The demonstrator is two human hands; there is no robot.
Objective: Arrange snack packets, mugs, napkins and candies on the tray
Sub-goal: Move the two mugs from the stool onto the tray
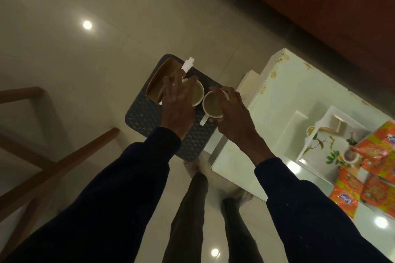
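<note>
Starting at the left, we see bare wooden bars [59, 166] slanting over the pale floor [85, 60], well apart from everything else. Next comes the dark tray [145, 117], its woven face showing at the near left corner. A brown holder [158, 83] lies along its far left edge, and a white stick-like piece [188, 64] pokes out at the far corner; we cannot tell what it is.

Our left hand [177, 109] reaches over the tray's middle and grasps the left mug [197, 94] from above, fingers curled over the rim and hiding much of it. The holder sits just beside this mug, crowding that side. The right mug [211, 104] is at the tray's right edge, almost touching the left one, its handle pointing toward us. Our right hand [233, 113] clasps it from the right side, fingers over the far rim. Both mugs hold a pale brown drink. Whether they rest on the tray or hang just above it, we cannot tell.

Below the tray our legs [192, 209] stand on the floor. Right of the tray is the glossy table [288, 96], its corner close to the right mug. A floral tray [318, 147] lies toward the table's right edge with a small bowl [350, 156] on it, and orange snack packets [380, 149] pile beside it at the near right edge.
</note>
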